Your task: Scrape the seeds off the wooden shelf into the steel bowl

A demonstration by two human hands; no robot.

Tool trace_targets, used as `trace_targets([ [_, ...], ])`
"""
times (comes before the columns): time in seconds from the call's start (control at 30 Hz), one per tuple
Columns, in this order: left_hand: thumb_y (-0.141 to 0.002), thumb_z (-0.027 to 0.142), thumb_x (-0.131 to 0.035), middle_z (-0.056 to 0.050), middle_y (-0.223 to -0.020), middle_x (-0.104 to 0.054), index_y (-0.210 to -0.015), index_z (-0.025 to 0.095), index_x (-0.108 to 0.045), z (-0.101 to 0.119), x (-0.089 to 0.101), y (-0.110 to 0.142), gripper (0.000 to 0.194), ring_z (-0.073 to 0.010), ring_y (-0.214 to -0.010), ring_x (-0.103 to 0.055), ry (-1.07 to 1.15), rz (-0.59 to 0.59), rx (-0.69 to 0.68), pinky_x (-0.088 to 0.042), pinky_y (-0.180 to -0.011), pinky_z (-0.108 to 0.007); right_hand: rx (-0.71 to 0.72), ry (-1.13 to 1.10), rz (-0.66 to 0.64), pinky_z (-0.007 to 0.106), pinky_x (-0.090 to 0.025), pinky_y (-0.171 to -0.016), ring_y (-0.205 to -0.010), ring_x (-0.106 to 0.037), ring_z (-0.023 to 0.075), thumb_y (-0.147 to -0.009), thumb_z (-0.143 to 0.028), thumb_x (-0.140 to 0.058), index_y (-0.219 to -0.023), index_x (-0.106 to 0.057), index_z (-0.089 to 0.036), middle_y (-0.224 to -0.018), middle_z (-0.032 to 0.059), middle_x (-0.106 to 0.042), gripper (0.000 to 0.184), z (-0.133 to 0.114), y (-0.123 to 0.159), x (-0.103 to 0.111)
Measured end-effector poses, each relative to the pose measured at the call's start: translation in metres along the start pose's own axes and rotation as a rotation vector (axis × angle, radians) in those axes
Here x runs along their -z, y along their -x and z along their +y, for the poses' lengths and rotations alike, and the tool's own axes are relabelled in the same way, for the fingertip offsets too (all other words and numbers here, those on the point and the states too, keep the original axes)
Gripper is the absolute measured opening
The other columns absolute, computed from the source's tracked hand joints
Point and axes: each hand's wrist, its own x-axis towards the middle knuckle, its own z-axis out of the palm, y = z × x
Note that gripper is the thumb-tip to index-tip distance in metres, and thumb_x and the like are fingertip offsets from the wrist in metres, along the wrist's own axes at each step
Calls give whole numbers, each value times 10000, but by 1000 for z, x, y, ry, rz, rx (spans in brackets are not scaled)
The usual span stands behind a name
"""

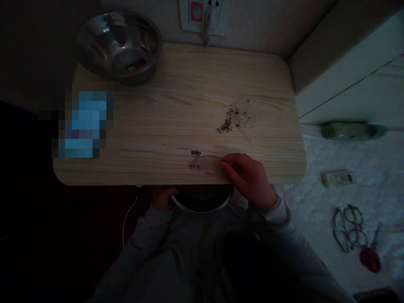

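Note:
My right hand [249, 176] pinches a thin, clear, curved piece of plastic [206, 163] flat against the table near its front edge. A few small dark bits lie at the plastic's left tip, and a little cluster of dark bits [196, 153] sits just behind it. Farther back is a larger scatter of dark green-black bits [226, 124] with pale crumbs [249, 118] beside it. Below the table edge, my left hand [164, 197] grips the left side of a dark bowl with a light rim [202, 210]. The table partly hides that hand and the bowl.
On the wooden table [158, 122] a steel bowl [120, 46] stands at the back left, and a pixelated bluish patch [88, 122] covers the left side. A wall socket [203, 17] is behind. On the white quilt lie a remote-like device [339, 178] and eyeglasses [350, 227].

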Motion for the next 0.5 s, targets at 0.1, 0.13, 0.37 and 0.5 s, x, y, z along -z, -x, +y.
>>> trace_targets([
  [0.1,-467,206,-642,-20,-716,-679,-554,240,-620,-5,0,2,96,-304,-823,-602,-14,4,-9,-459,-746,-473,9,8,-26,264,-421,-608,-641,-549,132,-820,-284,-484,-829,-592,-193,-697,15,-621,142,-1,-2,0],
  [0.13,-475,209,-637,-17,-715,-680,-550,241,-620,-6,2,2,84,-299,-810,-606,-14,0,-9,-467,-731,-469,10,11,-35,266,-422,-611,-644,-550,134,-821,-286,-482,-833,-593,-193,-698,16,-622,146,-1,-2,0],
  [0.37,-362,223,-708,-29,-701,-691,-522,247,-650,1,14,-2,172,-293,-732,-626,-144,-127,-130,-494,-683,-439,20,-45,-73,271,-435,-630,-678,-569,138,-821,-283,-480,-827,-593,-198,-734,22,-637,142,-4,2,4],
  [0.5,-381,241,-681,-19,-650,-677,-484,251,-621,4,9,-2,120,-287,-707,-620,-169,-62,-144,-482,-707,-454,-43,-70,-10,272,-439,-605,-653,-563,138,-809,-283,-494,-829,-582,-201,-705,16,-626,122,-8,13,5],
])
